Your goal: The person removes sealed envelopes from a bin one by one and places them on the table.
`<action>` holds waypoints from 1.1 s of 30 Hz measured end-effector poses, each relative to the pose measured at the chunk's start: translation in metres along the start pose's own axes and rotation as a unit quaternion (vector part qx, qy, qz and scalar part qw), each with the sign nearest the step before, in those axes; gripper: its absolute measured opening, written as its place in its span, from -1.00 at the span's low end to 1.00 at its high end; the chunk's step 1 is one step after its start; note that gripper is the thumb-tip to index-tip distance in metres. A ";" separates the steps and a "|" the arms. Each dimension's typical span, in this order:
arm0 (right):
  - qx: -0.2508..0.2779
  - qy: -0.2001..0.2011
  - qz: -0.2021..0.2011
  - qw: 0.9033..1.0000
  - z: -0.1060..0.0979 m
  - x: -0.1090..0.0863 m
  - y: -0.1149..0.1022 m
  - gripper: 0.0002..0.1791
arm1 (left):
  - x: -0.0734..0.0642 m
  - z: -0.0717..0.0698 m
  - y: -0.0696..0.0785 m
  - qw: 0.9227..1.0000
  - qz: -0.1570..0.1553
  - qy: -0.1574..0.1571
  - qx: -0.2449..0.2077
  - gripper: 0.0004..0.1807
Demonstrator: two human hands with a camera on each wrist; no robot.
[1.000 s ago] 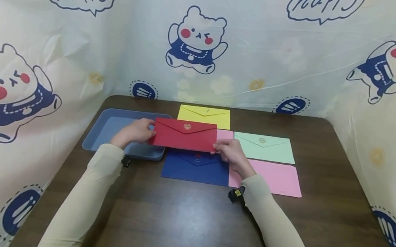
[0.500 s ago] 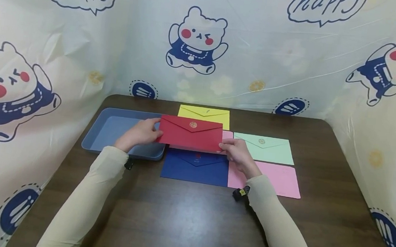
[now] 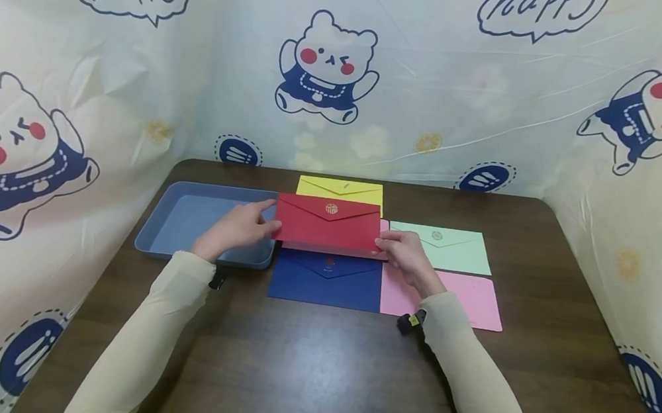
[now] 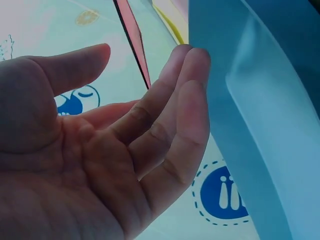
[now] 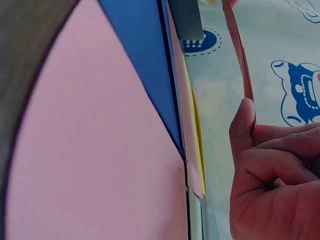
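Observation:
A red envelope (image 3: 327,223) with a gold emblem on its flap is held up above the other envelopes in the head view. At its lower right corner, my right hand (image 3: 406,257) pinches it between thumb and fingers; the right wrist view shows the thumb (image 5: 242,122) against the red edge. My left hand (image 3: 239,227) is at the envelope's left edge, its index finger reaching toward the upper corner. In the left wrist view the left thumb (image 4: 82,67) is spread away from the fingers, with a gap between it and the envelope. Under the red envelope, a pink one is mostly hidden.
A blue tray (image 3: 171,218) stands at the left, below my left hand. Around the red envelope lie a yellow envelope (image 3: 341,189), a mint green one (image 3: 443,250), a dark blue one (image 3: 326,286) and a pink one (image 3: 471,300). A printed curtain (image 3: 427,76) surrounds the brown table (image 3: 303,370).
The red envelope has moved right and slightly away, covering part of the yellow one. Both hands have travelled right with it, and the left fingers have loosened and spread.

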State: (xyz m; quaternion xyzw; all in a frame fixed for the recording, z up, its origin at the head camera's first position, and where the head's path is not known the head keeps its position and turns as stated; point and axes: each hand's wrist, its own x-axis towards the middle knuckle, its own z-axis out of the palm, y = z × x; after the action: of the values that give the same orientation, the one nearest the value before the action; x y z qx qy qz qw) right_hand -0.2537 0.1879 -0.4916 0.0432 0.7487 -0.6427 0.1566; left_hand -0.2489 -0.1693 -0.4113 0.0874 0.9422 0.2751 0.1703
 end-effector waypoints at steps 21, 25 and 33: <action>-0.024 0.025 0.012 0.999 -0.017 0.009 0.001 -0.65 | -0.015 0.026 0.005 0.996 -0.032 -0.028 0.077 -0.72; -0.036 0.030 0.026 0.999 -0.022 0.007 -0.001 -0.62 | -0.013 0.029 0.005 0.994 -0.042 -0.021 0.095 -0.80; -0.045 0.036 0.041 0.998 -0.032 0.004 -0.008 -0.59 | -0.010 0.034 0.005 0.992 -0.046 -0.006 0.121 -0.78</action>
State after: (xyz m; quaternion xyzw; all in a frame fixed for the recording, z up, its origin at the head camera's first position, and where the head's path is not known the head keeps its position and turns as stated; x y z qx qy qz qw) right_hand -0.2655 0.2172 -0.4810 0.0898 0.7795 -0.5995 0.1577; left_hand -0.2262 -0.1513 -0.4330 0.0661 0.9704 0.1502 0.1769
